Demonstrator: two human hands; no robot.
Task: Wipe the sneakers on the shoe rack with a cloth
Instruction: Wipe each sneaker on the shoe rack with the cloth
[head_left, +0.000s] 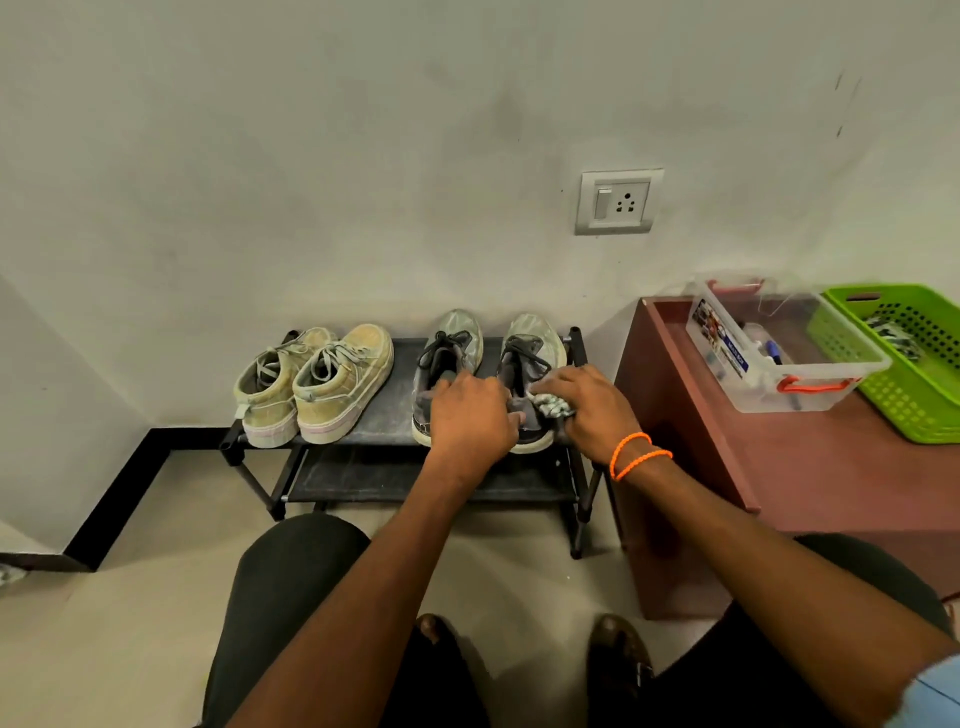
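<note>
Currently, in the head view, wiping is under way on the dark pair: the right hand presses a crumpled patterned cloth against the heel of the right dark sneaker, fingers curled round the cloth. The left hand grips the heel of the left dark sneaker. By judgement, the beige canvas sneakers remain to be wiped; cleanliness cannot be told. Both pairs stand on the black shoe rack, top tier, with laced uppers and pale rubber soles.
</note>
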